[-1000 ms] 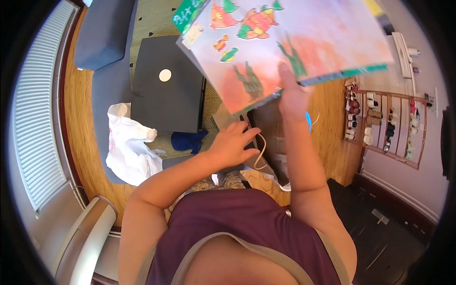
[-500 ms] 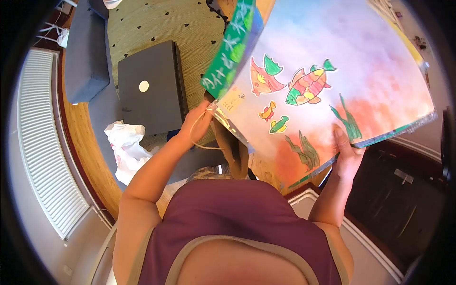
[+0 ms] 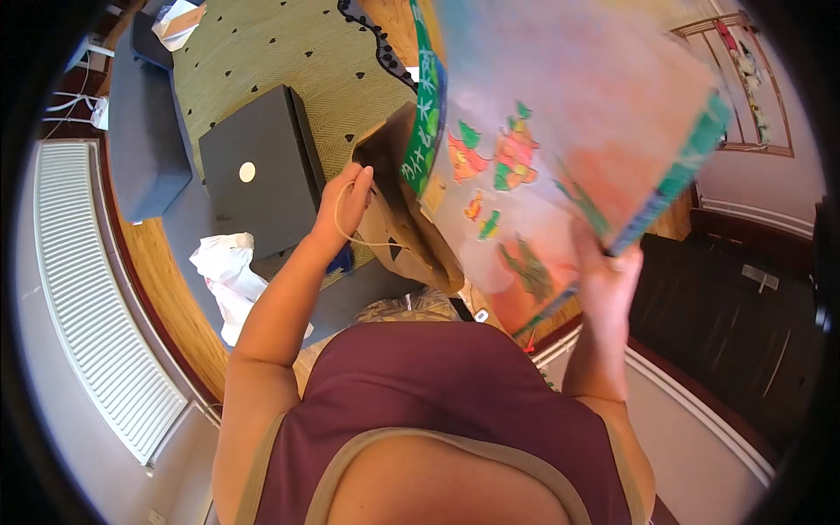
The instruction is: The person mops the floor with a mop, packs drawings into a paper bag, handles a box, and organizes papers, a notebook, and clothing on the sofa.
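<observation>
My right hand (image 3: 605, 276) is closed on the lower edge of a large painting (image 3: 542, 210), its thumb on the front. Colourful fish and green weeds show on a washed blue and orange ground, partly blurred. Behind the painting are other sheets or boards, one with a green-and-blue edge. A green strip with white writing (image 3: 424, 109) runs along its left side. My left hand (image 3: 344, 206) grips the rim of a brown paper bag (image 3: 407, 232), and its cord handle loops over the hand. The bag's mouth gapes beside the painting's left edge.
A dark flat box (image 3: 258, 166) with a pale round sticker lies on the patterned cloth (image 3: 262, 52). A crumpled white plastic bag (image 3: 229, 280) rests on the grey sofa (image 3: 359, 293). A radiator (image 3: 101, 289) lines the left wall. A black surface (image 3: 709, 315) lies at right.
The painting has swung left and tilted, now blurred. My left hand has come away from its corner, and the paper bag shows more, its mouth wider.
</observation>
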A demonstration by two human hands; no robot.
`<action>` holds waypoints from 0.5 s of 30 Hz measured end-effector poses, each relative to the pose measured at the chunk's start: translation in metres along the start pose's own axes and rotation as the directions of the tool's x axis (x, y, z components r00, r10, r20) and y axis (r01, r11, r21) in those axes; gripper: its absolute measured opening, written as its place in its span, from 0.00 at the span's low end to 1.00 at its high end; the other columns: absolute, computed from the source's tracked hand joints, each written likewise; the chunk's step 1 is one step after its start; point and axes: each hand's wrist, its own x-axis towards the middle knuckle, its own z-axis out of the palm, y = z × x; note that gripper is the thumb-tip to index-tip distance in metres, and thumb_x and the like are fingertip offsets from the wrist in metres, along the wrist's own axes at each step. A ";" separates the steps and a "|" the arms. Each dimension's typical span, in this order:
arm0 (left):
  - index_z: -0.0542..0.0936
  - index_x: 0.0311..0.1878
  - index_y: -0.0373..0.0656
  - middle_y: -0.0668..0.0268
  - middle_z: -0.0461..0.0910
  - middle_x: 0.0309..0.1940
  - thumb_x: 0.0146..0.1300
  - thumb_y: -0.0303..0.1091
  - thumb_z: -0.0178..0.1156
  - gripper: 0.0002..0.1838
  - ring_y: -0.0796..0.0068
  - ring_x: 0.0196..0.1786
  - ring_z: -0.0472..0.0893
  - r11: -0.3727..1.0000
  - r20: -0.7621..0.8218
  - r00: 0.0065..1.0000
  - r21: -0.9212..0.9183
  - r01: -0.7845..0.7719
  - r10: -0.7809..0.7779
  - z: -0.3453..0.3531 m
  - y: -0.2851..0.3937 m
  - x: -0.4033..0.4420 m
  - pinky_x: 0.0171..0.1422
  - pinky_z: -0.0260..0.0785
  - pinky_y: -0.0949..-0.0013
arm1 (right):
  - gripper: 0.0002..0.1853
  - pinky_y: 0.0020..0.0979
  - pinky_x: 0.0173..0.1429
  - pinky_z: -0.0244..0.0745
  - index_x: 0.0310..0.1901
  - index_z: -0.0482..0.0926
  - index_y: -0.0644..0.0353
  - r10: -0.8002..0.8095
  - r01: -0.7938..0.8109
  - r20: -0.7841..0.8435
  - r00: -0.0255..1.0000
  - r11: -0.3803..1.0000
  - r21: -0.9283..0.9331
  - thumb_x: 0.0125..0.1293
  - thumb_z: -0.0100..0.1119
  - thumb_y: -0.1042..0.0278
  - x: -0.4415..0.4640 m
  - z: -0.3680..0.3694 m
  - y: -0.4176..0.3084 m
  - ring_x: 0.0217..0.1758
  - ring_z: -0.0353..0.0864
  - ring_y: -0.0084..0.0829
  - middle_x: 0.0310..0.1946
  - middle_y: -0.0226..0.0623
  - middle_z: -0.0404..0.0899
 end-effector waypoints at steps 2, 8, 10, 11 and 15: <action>0.68 0.26 0.40 0.69 0.66 0.17 0.70 0.41 0.48 0.18 0.79 0.21 0.64 0.999 0.020 0.999 -0.015 -0.036 0.036 0.004 0.009 -0.008 0.27 0.59 0.74 | 0.05 0.22 0.29 0.62 0.39 0.78 0.67 -0.064 0.065 0.029 0.997 0.998 -0.026 0.63 0.56 0.77 -0.003 0.035 0.029 0.26 0.67 0.14 0.26 0.25 0.75; 0.71 0.28 0.40 0.69 0.68 0.19 0.70 0.41 0.48 0.17 0.78 0.23 0.68 0.999 0.111 0.993 -0.001 -0.037 0.037 0.001 -0.007 0.000 0.30 0.62 0.73 | 0.18 0.28 0.38 0.74 0.52 0.77 0.66 -0.316 0.322 0.080 0.945 0.942 -0.092 0.58 0.55 0.83 -0.003 0.094 0.074 0.34 0.80 0.26 0.36 0.43 0.82; 0.71 0.32 0.39 0.67 0.70 0.20 0.67 0.41 0.53 0.14 0.79 0.25 0.70 0.974 0.029 0.978 0.085 -0.210 0.208 -0.003 -0.012 -0.002 0.31 0.63 0.73 | 0.22 0.29 0.45 0.75 0.54 0.76 0.66 -0.418 0.425 0.146 0.897 0.905 -0.025 0.55 0.53 0.86 -0.001 0.095 0.067 0.42 0.83 0.33 0.43 0.50 0.81; 0.71 0.35 0.39 0.67 0.70 0.20 0.66 0.40 0.55 0.13 0.79 0.25 0.70 0.971 -0.058 0.972 0.094 -0.220 0.226 -0.005 -0.017 -0.009 0.31 0.63 0.73 | 0.22 0.29 0.46 0.75 0.54 0.76 0.66 -0.287 0.280 0.174 0.942 0.958 0.065 0.56 0.53 0.86 0.004 0.094 0.074 0.44 0.83 0.33 0.43 0.51 0.81; 0.72 0.39 0.40 0.66 0.73 0.21 0.61 0.36 0.60 0.11 0.78 0.26 0.73 0.995 -0.203 0.976 0.068 -0.067 0.079 -0.018 -0.028 -0.034 0.31 0.65 0.73 | 0.10 0.28 0.33 0.70 0.44 0.78 0.69 -0.143 0.146 0.145 0.979 0.989 -0.007 0.61 0.56 0.77 0.022 0.093 0.070 0.26 0.72 0.23 0.24 0.41 0.78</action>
